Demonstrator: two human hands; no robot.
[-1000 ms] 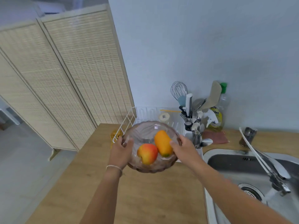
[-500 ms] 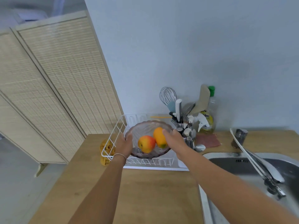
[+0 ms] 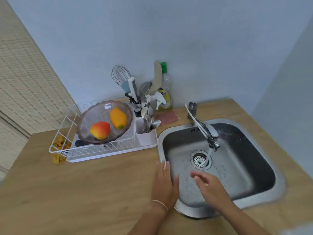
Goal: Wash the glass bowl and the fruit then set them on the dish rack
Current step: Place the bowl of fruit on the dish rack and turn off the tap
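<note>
Two pieces of fruit, a red-and-yellow rounded one (image 3: 100,130) and an orange-yellow oblong one (image 3: 118,118), are held in the ribbed, tinted glass bowl (image 3: 88,118), which is seated tilted in the white wire dish rack (image 3: 118,146) at about ten o'clock from the hands. A white cutlery holder (image 3: 144,133) crowded with utensils is set at the rack's three o'clock end. Water is seen running from the chrome tap (image 3: 205,131) into the stainless steel sink (image 3: 245,160). The left hand (image 3: 165,182) is spread flat, empty, over the sink's nine o'clock rim. The right hand (image 3: 209,185) is held loose and empty over the basin, just short of the stream.
</note>
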